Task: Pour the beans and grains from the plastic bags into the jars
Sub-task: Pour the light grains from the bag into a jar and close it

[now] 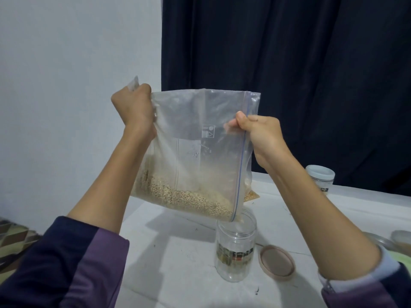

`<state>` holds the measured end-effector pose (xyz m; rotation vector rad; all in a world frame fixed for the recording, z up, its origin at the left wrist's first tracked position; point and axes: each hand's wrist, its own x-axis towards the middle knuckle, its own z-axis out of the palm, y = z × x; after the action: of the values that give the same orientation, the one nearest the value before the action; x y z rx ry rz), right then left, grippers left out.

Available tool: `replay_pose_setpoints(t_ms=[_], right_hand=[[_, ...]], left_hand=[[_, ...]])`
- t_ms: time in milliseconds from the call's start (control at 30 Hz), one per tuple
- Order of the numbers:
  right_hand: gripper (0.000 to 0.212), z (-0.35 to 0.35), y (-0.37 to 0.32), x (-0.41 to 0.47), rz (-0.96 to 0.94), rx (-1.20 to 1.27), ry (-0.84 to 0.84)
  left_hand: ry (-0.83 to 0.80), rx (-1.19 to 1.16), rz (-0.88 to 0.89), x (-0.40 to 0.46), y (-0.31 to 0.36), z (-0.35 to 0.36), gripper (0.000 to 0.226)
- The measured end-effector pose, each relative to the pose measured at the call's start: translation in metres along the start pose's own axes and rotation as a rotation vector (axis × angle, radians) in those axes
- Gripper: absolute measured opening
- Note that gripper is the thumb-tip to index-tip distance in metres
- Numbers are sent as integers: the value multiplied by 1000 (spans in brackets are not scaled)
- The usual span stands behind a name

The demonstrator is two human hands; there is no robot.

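Observation:
I hold a clear zip bag (195,138) up over the table, turned on its side with the blue zip strip running down its right edge. Pale grains (178,194) lie along its lower edge. My left hand (133,110) grips the bag's upper left corner in a fist. My right hand (260,134) pinches the zip edge between thumb and fingers. The bag's lower right corner hangs just over the mouth of an open clear jar (235,247) with a label band. The jar looks empty.
A round tan lid (277,262) lies flat to the right of the jar on the white table (173,263). A white-lidded jar (320,176) stands at the back right. Part of another grain bag (251,194) shows behind the held bag. Dishes sit at the right edge (400,238).

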<state>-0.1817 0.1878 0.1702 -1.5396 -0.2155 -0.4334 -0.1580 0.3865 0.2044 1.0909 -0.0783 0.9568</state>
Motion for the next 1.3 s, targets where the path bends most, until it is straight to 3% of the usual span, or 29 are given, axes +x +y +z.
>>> replay_pose_setpoints(t_ms=[1300], right_hand=[[32,8,-4,-2,-29,-35,-35]], left_hand=[[59,-3,3,-1,3,-12,43]])
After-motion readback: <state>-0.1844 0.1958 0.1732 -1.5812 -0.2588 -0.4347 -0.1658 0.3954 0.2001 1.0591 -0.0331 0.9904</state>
